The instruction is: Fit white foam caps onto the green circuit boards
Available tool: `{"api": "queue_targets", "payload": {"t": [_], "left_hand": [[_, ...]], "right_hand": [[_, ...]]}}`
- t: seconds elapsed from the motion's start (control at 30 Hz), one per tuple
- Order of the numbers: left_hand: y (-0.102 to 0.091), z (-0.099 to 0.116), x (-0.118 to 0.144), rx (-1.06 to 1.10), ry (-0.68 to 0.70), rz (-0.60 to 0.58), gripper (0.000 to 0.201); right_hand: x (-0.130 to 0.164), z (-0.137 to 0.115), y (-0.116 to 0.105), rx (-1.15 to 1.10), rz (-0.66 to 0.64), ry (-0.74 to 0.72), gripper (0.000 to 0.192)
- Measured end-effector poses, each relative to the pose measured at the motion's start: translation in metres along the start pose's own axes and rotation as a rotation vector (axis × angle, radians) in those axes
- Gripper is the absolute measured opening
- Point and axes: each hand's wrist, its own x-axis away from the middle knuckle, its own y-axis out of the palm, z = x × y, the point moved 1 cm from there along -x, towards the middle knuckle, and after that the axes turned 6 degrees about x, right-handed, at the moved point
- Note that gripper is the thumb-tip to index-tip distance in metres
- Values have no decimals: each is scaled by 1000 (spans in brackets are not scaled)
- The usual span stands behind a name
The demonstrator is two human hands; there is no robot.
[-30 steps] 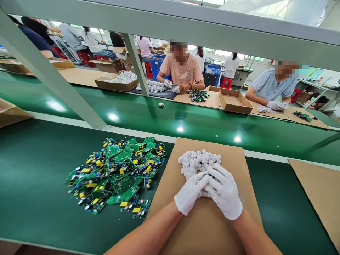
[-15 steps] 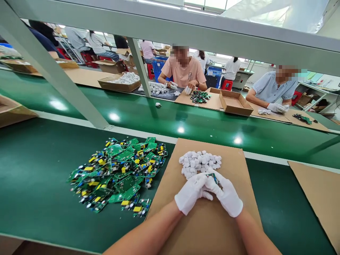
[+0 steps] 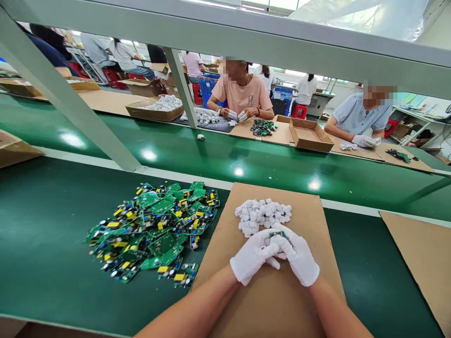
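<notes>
Between my gloved fingers is a small green circuit board [image 3: 277,234], partly covered by the white gloves. My left hand [image 3: 251,256] grips its left side with closed fingers. My right hand [image 3: 299,256] closes on it from the right, thumb and fingers meeting the left hand's. Just beyond the hands lies a heap of small white pieces [image 3: 262,213] on a brown cardboard sheet [image 3: 260,300]. To the left, a large pile of green circuit boards [image 3: 155,230] with yellow, blue and black components is spread on the green table [image 3: 45,225].
A grey frame post [image 3: 70,89] and crossbar [image 3: 225,33] stand ahead. Past a green belt [image 3: 225,162], two gloved co-workers [image 3: 243,96] sit near a cardboard tray [image 3: 312,136]. Another cardboard sheet [image 3: 423,249] lies to the right, a box [image 3: 16,148] at far left.
The circuit board has turned in my fingers, so more of its face shows. Both hands stay together in nearly the same place. The co-worker in pink has brought both hands together.
</notes>
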Motion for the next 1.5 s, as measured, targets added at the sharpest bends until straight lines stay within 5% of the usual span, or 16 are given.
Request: {"api": "queue_targets", "payload": {"t": [0.17,0.37,0.57,0.83,1.17,1.33,1.5], "left_hand": [[-2,2,0,183,-72,20,30],[-2,0,-3,203,-48,15,28],[0,1,-2,96,-30,52,32],[-2,-4,-5,-59,10,171,36],[1,-1,-2,-129,84,24,37],[-3,-3,-7,-142,64,106,38],[-6,-6,-7,-123,80,7,38]], "right_hand": [[0,4,-2,-11,-9,-104,49],[0,12,1,274,60,-89,49],[-5,7,-3,-7,-42,-74,47],[-5,1,4,-48,-60,-71,41],[-1,13,6,196,60,-99,36],[-4,13,9,31,7,-102,42],[-3,10,5,2,20,-94,47]]}}
